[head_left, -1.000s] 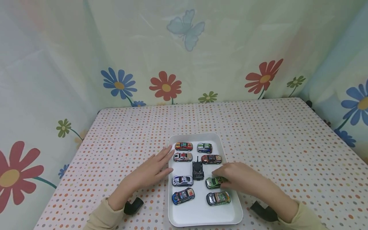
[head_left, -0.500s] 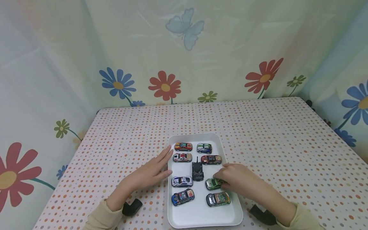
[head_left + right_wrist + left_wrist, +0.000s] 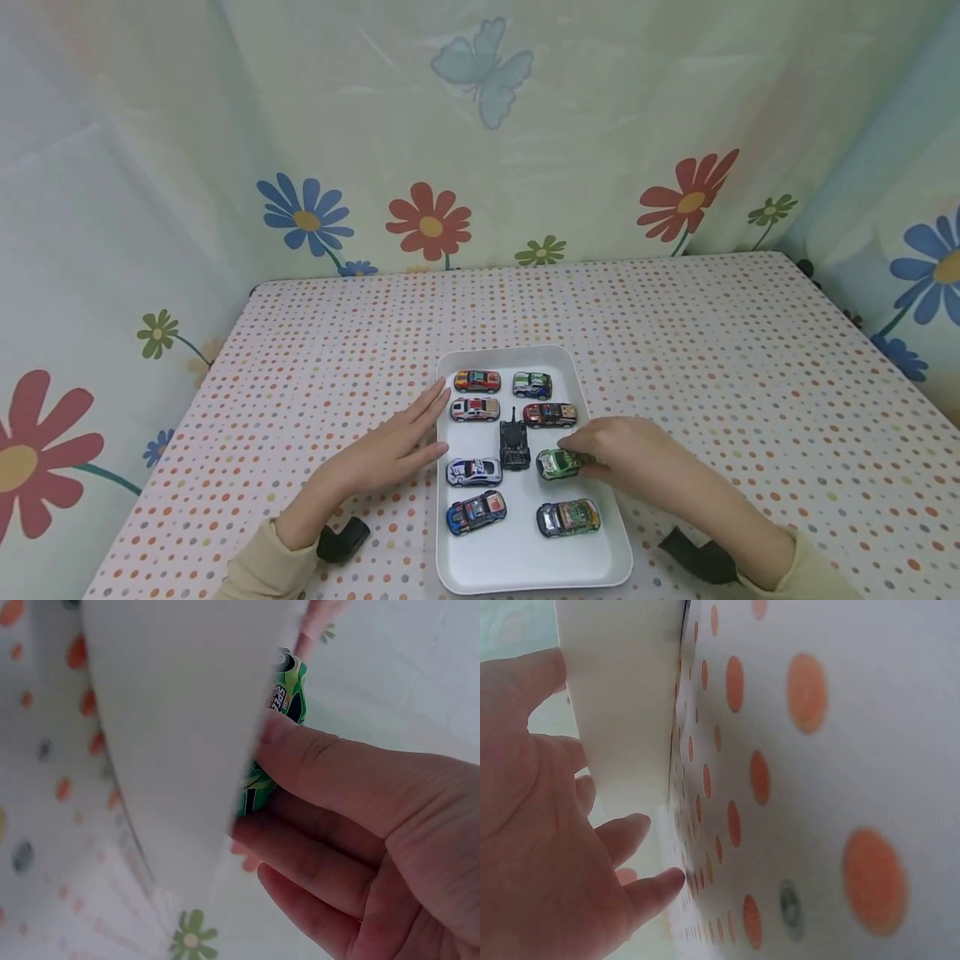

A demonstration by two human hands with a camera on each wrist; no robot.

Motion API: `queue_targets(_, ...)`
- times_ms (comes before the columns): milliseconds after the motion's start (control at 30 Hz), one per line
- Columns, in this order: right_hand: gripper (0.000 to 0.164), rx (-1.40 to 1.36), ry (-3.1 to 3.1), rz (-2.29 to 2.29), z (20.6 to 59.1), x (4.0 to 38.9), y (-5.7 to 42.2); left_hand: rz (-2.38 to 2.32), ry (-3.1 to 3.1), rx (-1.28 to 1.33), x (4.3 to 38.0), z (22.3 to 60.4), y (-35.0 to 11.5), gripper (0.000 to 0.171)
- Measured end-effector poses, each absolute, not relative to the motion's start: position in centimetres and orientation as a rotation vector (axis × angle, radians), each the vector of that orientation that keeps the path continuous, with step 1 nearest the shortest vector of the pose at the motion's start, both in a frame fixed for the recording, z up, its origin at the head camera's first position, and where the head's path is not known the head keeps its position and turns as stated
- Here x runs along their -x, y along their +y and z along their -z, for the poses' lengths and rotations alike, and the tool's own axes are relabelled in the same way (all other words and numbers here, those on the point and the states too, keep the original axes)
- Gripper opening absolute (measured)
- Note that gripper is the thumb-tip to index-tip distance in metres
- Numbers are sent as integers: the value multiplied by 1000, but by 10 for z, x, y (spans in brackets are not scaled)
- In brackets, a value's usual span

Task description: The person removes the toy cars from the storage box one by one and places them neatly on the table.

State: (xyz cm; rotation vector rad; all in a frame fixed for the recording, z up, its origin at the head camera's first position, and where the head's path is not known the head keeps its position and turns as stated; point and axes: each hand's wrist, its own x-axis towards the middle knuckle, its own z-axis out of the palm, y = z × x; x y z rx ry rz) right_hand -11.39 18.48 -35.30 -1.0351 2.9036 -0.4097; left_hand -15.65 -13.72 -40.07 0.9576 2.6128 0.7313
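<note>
From where I stand, looking as the head view does, the left hand [image 3: 390, 446] lies outside the white tray [image 3: 517, 567], its arm slanting in from the lower left, a beige sleeve [image 3: 266, 562] at the wrist; the fingers are stretched loosely and parted from the thumb, tips at the tray's left wall, grasping nothing; the right hand [image 3: 633, 462] reaches in over the right wall, wrist arched and back of the hand up, fingers bent downward to grip the green car [image 3: 555, 463]; that car is in the right half of the tray, beside the black toy tank [image 3: 514, 444], between the red-and-black car [image 3: 550, 415] and the silver-and-green car [image 3: 568, 517]; I cannot tell whether its wheels touch the tray floor. In the left wrist view, the fingers are fanned and slack, the topmost tip at the tray's rim, the lowest two passing the wall near the dotted tablecloth [image 3: 735, 825]. In the right wrist view, thumb and fingers pinch the green car from either side, the thumb nearly straight, other fingers gently curved beneath; the tray wall hides part of the car.
</note>
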Motion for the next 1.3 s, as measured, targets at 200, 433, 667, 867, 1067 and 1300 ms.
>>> queue_targets(200,33,875,3019,327,332,117,208,-737,2609,-935,156,400,-137,67)
queue_targets(433,27,649,2966,196,337,127,228,-740,2605,-940,156,401,-137,66)
queue_targets(667,25,653,2869,144,347,130,226,-748,2609,-929,156,402,-138,68)
queue_targets(867,25,710,2836,122,354,128,222,-756,2625,-910,156,402,-138,68)
queue_targets(1067,24,713,2816,126,359,129,219,-760,2668,-941,154,399,-137,68)
queue_targets(1300,27,714,2814,113,361,128,217,-710,2769,-1048,153,398,-135,51)
